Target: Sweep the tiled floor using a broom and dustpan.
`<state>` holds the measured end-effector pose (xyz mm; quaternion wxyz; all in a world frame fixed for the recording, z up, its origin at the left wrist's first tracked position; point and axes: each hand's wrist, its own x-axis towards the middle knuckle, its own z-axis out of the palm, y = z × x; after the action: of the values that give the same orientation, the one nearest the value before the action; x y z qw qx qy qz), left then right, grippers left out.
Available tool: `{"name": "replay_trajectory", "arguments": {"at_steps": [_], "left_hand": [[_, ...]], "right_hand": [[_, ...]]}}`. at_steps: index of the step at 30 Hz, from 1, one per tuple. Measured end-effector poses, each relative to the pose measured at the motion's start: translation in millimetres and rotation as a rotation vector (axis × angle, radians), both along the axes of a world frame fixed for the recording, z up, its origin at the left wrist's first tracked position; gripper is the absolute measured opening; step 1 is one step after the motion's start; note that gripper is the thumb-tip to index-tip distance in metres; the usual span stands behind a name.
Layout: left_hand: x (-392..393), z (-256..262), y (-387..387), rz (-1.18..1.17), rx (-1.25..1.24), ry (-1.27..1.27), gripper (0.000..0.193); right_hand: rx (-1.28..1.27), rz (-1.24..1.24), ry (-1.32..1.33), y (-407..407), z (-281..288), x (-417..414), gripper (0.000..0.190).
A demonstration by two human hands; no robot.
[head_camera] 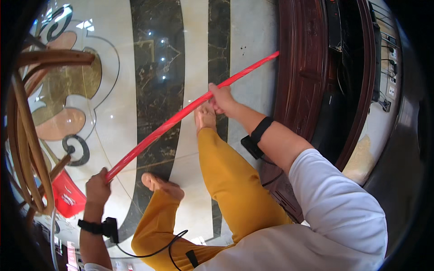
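A long, glossy red pole [176, 117] runs slantwise over the floor, from lower left to upper right. My left hand [98, 188] is closed around its near end. Farther along, my right hand [222, 98] grips the shaft, close above my bare right foot [205, 117]. The pole's far end meets the lower edge of a dark red carved wooden cabinet [298, 67]; whether it touches or passes underneath, I cannot tell. Black straps with small boxes sit on both my forearms, and a black cable [142, 256] trails from the left one.
Curved wooden furniture [30, 135] stands at the left, beside a red plastic object [67, 194]. Polished stone floor [195, 44] with dark bands and inlaid patterns reflects light. Small dark specks [242, 50] lie near the cabinet. Wall sockets [392, 67] with plugs and cables are behind it.
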<state>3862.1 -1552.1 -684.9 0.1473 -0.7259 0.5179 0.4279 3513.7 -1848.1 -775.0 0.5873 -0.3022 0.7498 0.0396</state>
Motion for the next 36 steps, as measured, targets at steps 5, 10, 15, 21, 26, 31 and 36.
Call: {"name": "replay_trajectory", "arguments": {"at_steps": [5, 10, 15, 21, 26, 31, 36], "left_hand": [[42, 51, 93, 0.146, 0.131, 0.026, 0.019], [-9, 1, 77, 0.156, 0.091, 0.143, 0.021], [-81, -44, 3, 0.089, 0.088, 0.208, 0.019], [-61, -29, 17, 0.034, 0.14, 0.175, 0.019], [-27, -10, 68, -0.054, 0.136, 0.091, 0.02], [16, 37, 137, -0.045, 0.207, -0.003, 0.02], [86, 96, 243, 0.033, 0.223, -0.128, 0.02]], "right_hand": [[0.03, 0.08, -0.096, 71, 59, 65, 0.027], [-0.073, 0.068, 0.024, 44, 1, 17, 0.031], [0.12, 0.126, 0.089, -19, -20, -65, 0.034], [0.248, 0.003, 0.089, 23, -17, -64, 0.033], [0.318, -0.067, 0.012, 89, -8, -49, 0.035], [0.443, -0.188, -0.062, 178, 29, -16, 0.037], [0.501, -0.194, -0.145, 266, 84, 61, 0.037]]}}
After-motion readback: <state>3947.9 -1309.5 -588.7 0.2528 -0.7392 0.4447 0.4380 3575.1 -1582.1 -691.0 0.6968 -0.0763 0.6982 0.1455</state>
